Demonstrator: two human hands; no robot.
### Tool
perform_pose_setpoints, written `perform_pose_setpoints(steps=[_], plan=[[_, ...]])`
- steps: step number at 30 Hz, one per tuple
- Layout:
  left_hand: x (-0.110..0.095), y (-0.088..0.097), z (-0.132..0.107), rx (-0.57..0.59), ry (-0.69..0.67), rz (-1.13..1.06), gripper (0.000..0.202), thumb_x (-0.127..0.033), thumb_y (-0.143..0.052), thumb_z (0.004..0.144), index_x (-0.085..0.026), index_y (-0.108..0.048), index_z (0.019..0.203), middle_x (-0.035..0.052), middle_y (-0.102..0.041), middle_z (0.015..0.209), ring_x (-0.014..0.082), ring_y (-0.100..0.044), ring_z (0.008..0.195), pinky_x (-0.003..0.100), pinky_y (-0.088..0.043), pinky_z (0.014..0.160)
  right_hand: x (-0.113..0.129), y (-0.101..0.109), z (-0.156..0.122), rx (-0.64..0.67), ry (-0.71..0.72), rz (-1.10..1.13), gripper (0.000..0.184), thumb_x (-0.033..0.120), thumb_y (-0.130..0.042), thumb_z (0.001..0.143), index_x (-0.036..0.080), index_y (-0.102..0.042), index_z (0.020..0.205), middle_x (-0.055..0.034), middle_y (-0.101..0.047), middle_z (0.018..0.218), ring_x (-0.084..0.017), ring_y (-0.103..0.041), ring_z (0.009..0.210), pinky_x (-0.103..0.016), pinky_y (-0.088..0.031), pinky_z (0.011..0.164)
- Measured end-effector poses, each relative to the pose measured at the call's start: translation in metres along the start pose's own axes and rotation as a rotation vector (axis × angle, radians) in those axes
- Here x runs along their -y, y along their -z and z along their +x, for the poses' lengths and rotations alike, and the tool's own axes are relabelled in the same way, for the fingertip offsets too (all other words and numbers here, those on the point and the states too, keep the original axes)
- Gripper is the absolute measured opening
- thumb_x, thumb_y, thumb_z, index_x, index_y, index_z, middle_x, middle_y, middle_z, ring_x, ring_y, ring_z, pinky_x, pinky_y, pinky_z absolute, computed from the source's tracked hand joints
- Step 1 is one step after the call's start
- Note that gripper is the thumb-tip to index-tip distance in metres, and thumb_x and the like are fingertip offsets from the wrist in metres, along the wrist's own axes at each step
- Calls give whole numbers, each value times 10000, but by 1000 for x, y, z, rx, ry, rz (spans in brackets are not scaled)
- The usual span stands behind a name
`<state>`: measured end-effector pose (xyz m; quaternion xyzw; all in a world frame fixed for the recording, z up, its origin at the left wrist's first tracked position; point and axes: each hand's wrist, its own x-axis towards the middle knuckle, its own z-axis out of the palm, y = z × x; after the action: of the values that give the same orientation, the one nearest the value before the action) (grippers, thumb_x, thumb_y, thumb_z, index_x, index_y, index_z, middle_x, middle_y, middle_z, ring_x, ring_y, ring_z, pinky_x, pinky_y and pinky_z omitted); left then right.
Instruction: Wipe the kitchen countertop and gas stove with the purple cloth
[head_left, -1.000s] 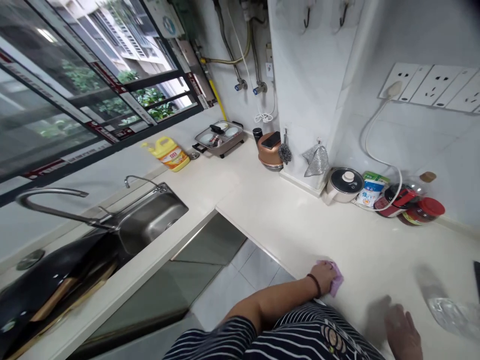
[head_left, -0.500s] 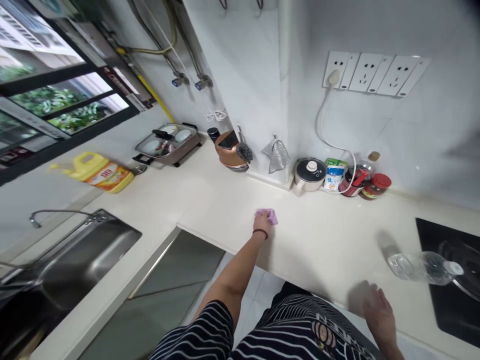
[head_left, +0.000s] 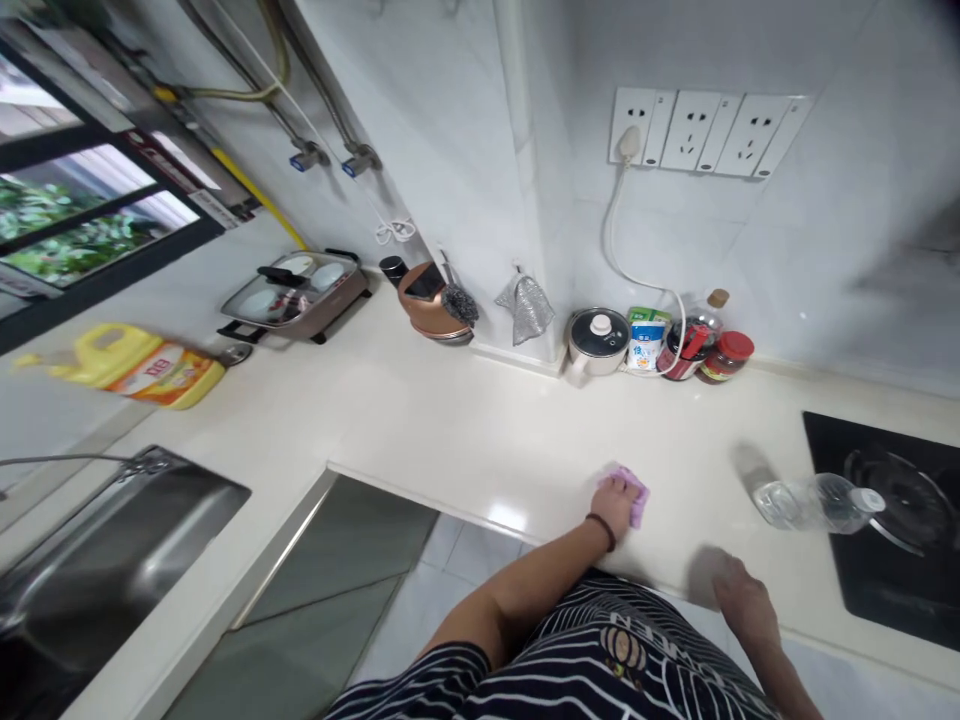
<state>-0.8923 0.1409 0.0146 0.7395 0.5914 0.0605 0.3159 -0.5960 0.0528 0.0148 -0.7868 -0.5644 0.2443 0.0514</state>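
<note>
My left hand (head_left: 613, 506), with a dark band round its wrist, presses a crumpled purple cloth (head_left: 635, 492) against the white countertop (head_left: 450, 420). The cloth shows past my fingertips, near the front edge of the counter. Farther right, my right hand (head_left: 744, 598) is by the same edge with nothing in it, its fingers loosely extended and slightly blurred. A clear plastic bottle with a white cap (head_left: 817, 503) stands beyond it, between the counter and the black cooktop (head_left: 877, 560).
Along the wall are a small lidded pot (head_left: 598, 340), a white-blue packet (head_left: 645, 345) and a red-lidded jar (head_left: 726, 358). A copper-coloured kettle (head_left: 435, 305), an electric pan (head_left: 292, 300) and a yellow jug (head_left: 154, 370) stand leftward. The steel sink (head_left: 135, 560) is at far left.
My left hand has slid the purple cloth to the right and toward the front edge. My right hand stays by the edge. The camera view has shifted somewhat.
</note>
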Motion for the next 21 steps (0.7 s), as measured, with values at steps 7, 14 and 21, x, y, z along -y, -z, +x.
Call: perform_pose_setpoints(steps=[7, 14, 21], plan=[[41, 14, -19, -38, 37, 8, 479, -153, -627, 975, -237, -740, 1433, 173, -694, 1468, 339, -607, 1382, 468, -482, 1229, -7, 28, 12, -133, -291, 279, 986, 528, -603, 841, 19, -439, 1669, -293, -643, 1630, -403, -624, 1522, -477, -498, 1269], [181, 121, -50, -381, 583, -7, 519, -130, -657, 894, -244, -743, 1392, 131, -780, 1338, 319, -724, 1258, 439, -570, 1132, -30, 63, 45, -477, -299, 673, 1600, 804, -786, 458, 67, -234, 1766, -290, -348, 1841, -467, -451, 1643, -556, -389, 1367], [266, 149, -109, -568, 895, 1, 466, -103, -678, 870, -160, -768, 1324, 186, -828, 1211, 358, -805, 1079, 468, -649, 928, -33, 73, 82, -553, -210, 836, 1659, 823, -854, 423, 182, -172, 1792, -247, -237, 1893, -486, -377, 1690, -610, -404, 1356]])
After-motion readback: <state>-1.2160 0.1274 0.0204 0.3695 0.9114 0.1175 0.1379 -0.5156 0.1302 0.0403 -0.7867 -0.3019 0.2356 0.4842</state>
